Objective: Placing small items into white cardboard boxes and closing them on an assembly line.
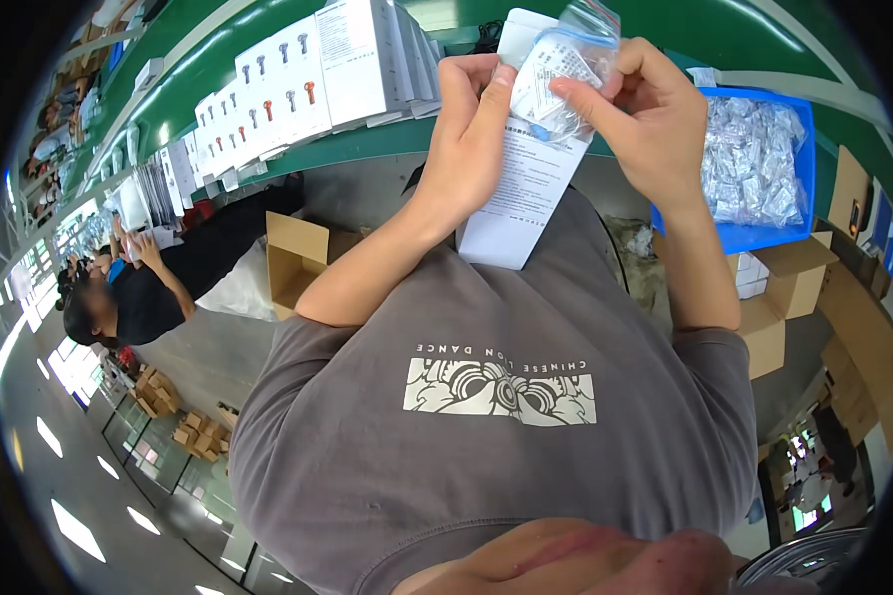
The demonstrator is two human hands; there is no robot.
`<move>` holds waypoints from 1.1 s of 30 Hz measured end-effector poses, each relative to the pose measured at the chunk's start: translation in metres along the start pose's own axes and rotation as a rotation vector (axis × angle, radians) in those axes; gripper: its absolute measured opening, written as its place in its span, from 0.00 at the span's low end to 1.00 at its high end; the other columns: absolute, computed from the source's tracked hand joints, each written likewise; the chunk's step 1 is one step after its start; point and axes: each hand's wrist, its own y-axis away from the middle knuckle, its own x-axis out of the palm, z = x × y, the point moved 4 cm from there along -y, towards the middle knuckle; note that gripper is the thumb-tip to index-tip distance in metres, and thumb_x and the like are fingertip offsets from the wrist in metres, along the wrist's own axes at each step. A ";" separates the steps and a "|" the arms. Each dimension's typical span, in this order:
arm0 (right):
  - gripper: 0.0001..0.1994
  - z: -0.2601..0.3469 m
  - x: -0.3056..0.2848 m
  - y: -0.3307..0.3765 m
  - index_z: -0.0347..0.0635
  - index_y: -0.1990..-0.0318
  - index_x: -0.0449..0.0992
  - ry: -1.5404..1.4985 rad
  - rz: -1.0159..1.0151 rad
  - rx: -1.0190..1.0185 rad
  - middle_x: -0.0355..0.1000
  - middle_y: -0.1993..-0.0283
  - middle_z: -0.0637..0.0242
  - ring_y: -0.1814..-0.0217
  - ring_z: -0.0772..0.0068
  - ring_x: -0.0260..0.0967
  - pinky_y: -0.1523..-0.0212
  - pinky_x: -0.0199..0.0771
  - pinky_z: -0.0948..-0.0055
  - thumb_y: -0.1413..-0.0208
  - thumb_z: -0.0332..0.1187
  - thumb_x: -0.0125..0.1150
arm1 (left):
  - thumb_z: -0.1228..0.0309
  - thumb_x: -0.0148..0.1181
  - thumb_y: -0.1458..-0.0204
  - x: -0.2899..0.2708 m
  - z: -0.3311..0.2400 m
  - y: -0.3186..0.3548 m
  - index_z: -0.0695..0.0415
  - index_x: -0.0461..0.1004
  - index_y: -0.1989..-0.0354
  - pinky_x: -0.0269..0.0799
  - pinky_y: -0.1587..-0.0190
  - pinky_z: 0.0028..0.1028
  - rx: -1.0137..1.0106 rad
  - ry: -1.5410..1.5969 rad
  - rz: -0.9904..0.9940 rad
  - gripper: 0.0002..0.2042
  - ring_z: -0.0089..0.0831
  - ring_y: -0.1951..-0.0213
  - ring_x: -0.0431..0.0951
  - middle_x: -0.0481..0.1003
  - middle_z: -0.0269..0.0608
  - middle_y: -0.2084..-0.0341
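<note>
A tall white carton with printed text stands close to my chest, its top flap raised. My left hand is closed around the carton's left side near the top, thumb by the opening. In front of the carton's upper part is a clear zip bag with a folded white printed leaflet inside. My right hand pinches the bag's right side between thumb and fingers. Whether the bag's lower end is inside the carton or in front of it, I cannot tell.
White cartons with pictures of small handheld fans line the green table at left. A blue tray of small clear bags sits at right. Open cardboard boxes stand below on both sides. Another person works farther left.
</note>
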 end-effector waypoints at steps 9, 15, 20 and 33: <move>0.12 0.029 0.040 -0.011 0.38 0.61 0.77 0.450 0.293 -0.383 0.74 0.69 0.66 0.68 0.75 0.73 0.65 0.73 0.78 0.54 0.21 0.71 | 0.63 0.49 0.34 -0.020 -0.011 0.019 0.67 0.56 0.46 0.66 0.50 0.25 0.160 0.107 -0.027 0.20 0.26 0.54 0.68 0.68 0.49 0.52; 0.07 0.026 0.046 -0.011 0.36 0.63 0.78 0.435 0.883 -0.173 0.74 0.66 0.63 0.59 0.61 0.71 0.55 0.70 0.69 0.49 0.27 0.64 | 0.64 0.49 0.34 -0.022 -0.005 0.023 0.65 0.56 0.46 0.66 0.51 0.25 0.234 0.106 -0.017 0.18 0.25 0.55 0.68 0.68 0.46 0.54; 0.09 0.040 0.045 -0.006 0.36 0.61 0.78 0.388 0.930 -0.262 0.73 0.66 0.61 0.57 0.56 0.68 0.52 0.66 0.62 0.44 0.32 0.58 | 0.65 0.50 0.34 -0.023 -0.001 0.028 0.61 0.57 0.45 0.65 0.53 0.25 0.185 0.236 0.036 0.17 0.24 0.56 0.68 0.68 0.43 0.56; 0.12 0.050 0.051 0.006 0.37 0.60 0.79 0.267 0.794 -0.122 0.74 0.63 0.60 0.55 0.57 0.69 0.52 0.67 0.61 0.47 0.36 0.65 | 0.67 0.50 0.37 -0.035 0.013 0.040 0.58 0.61 0.44 0.64 0.57 0.23 0.316 0.213 0.260 0.16 0.20 0.59 0.67 0.68 0.38 0.55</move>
